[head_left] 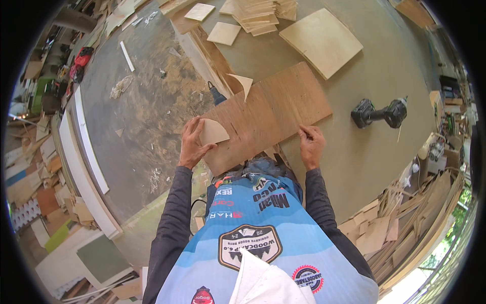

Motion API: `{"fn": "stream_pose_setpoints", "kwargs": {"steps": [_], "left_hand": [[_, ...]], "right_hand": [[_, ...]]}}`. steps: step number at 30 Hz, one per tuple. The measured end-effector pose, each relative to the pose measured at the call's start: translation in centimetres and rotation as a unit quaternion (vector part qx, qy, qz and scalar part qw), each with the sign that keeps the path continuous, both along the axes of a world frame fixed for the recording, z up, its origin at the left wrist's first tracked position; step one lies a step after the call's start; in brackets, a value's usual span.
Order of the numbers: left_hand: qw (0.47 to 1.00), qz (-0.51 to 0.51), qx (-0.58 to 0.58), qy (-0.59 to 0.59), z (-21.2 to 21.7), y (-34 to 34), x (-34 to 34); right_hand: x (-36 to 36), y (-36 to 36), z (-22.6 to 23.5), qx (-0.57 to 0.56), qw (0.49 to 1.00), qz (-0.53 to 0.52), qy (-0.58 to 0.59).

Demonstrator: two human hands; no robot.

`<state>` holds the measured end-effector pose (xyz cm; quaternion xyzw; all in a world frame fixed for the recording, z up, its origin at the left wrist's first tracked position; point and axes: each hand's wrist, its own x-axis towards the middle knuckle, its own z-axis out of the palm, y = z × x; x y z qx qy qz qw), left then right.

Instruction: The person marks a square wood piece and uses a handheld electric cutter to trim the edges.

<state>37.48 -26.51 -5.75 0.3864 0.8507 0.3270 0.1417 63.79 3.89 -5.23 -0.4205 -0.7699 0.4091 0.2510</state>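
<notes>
A brown plywood sheet [273, 111] lies slanted on the workbench in front of me. My left hand [191, 144] holds a small pale curved wood offcut [212, 133] against the sheet's near left corner. My right hand [311, 144] presses with closed fingers on the sheet's near right edge. A second pale pointed offcut [243, 82] rests on the sheet's far left part. Just behind it a dark power tool [216, 95] peeks out from under the sheet.
A black cordless drill [379, 112] lies on the bench to the right. Pale square plywood panels [321, 41] and a stack [258, 15] sit at the far side. Sawdust [167, 96] covers the bench's left part. Scrap wood piles lie on the floor on both sides.
</notes>
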Motion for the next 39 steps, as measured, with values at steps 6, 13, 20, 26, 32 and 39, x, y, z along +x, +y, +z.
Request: {"fn": "stream_pose_setpoints", "kwargs": {"steps": [6, 13, 20, 26, 32, 39], "left_hand": [[0.992, -0.076, -0.046, 0.085, -0.3, 1.0, -0.1], [0.989, -0.105, -0.03, 0.1, -0.5, 2.0, 0.0], [0.985, -0.109, -0.001, 0.132, -1.6, 2.5, 0.6], [0.985, -0.1, 0.031, 0.138, -1.7, 2.2, 0.6], [0.989, -0.085, 0.012, 0.119, -1.3, 2.1, 0.9], [0.989, -0.092, 0.02, 0.118, -2.4, 1.6, 0.5]], "right_hand": [[1.6, -6.9, 0.8, -0.047, 0.999, 0.0, 0.01], [1.0, -12.4, 0.7, -0.124, 0.992, -0.001, 0.007], [-0.5, -16.4, 0.9, -0.094, 0.995, -0.004, -0.014], [-4.0, -19.5, 0.8, -0.085, 0.996, 0.023, 0.015], [-7.9, -20.7, -0.3, -0.098, 0.995, -0.004, -0.004], [-11.0, -21.9, -1.9, -0.063, 0.993, -0.081, 0.066]]}}
